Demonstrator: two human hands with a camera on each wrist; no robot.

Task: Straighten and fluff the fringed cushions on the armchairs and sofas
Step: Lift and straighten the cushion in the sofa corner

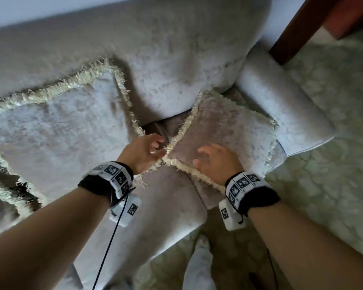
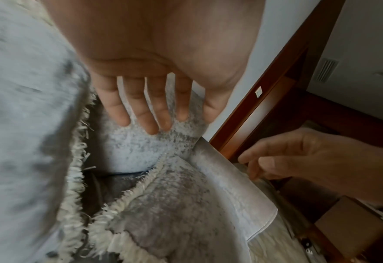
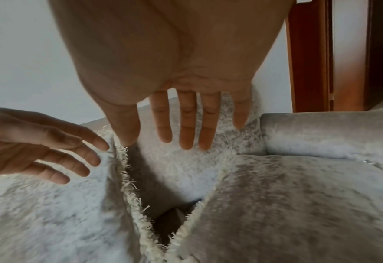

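— Where is the small grey velvet cushion with cream fringe [image 1: 222,130] lying?

— Flat on the sofa seat, under both your hands. Your right hand [image 1: 217,162] is hovering spread; your left hand [image 1: 143,151] is reaching its corner, fingers loose, gripping nothing.

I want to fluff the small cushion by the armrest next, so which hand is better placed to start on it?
Right. The right hand hovers open over the small cushion, fingers spread, while the left hand sits off its corner fringe, between it and the large cushion.
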